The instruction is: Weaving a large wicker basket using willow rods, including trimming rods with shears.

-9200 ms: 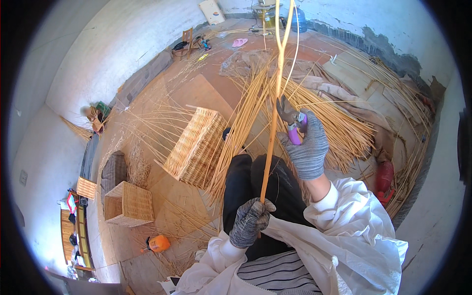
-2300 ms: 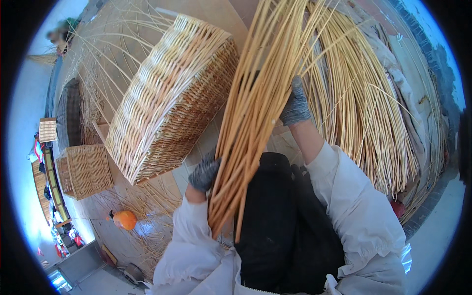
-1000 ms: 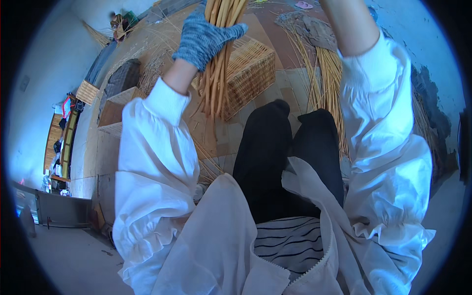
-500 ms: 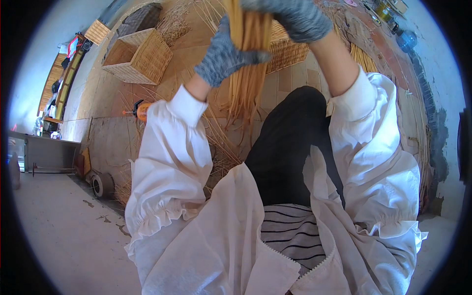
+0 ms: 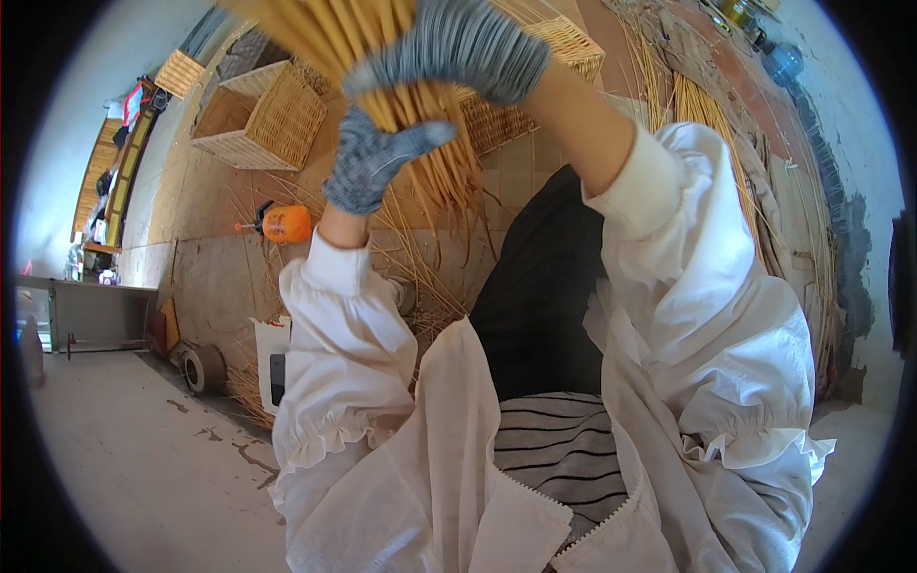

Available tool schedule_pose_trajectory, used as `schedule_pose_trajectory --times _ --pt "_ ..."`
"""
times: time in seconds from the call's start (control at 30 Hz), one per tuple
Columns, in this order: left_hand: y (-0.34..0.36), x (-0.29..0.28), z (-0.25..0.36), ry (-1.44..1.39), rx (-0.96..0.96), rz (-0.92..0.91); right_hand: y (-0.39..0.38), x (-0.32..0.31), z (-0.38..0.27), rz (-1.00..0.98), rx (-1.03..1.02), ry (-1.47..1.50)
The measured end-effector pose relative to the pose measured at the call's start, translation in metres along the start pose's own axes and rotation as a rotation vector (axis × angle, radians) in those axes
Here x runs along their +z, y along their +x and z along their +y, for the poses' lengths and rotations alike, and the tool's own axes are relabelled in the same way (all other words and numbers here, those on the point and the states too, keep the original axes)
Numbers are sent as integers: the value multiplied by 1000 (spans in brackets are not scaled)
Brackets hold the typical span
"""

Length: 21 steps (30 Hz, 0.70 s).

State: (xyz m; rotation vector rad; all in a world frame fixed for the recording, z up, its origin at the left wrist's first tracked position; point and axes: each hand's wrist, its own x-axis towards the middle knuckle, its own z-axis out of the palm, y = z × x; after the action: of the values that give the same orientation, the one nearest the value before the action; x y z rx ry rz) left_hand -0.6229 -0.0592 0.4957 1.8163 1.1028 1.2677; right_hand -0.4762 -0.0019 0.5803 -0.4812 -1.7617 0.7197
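A thick bundle of tan wicker rods (image 5: 444,177) hangs at a slant in front of me, its upper end running out of the top edge. My right hand (image 5: 463,48), in a grey knitted glove, is wrapped round the bundle from above. Just below it, my left hand (image 5: 373,158) in a matching glove grips the same rods, thumb across the front. The left hand's other fingers are partly hidden. Lower down, the rod ends fan out loosely over the floor.
Woven baskets stand beyond my hands, one at the left (image 5: 277,119) and one behind the bundle (image 5: 497,119). An orange spray bottle (image 5: 285,223) lies left of my left wrist. Long loose rods (image 5: 702,110) lie at the right. A low grey cabinet (image 5: 105,315) is far left.
Both hands and the bundle have shifted left, and the bundle now slants with its top leftward. More of the orange bottle shows. Both hands keep their hold.
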Motion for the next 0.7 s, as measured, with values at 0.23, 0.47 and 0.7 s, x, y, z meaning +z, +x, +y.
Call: schedule_pose_trajectory --times 0.23,0.47,0.7 --pt "-31 21 -60 12 -128 15 -72 22 101 -502 365 -231" --pt "24 41 -6 912 133 -150 -72 5 48 -12 343 305" --pt "10 100 119 556 280 223 -57 -147 -76 440 115 914"
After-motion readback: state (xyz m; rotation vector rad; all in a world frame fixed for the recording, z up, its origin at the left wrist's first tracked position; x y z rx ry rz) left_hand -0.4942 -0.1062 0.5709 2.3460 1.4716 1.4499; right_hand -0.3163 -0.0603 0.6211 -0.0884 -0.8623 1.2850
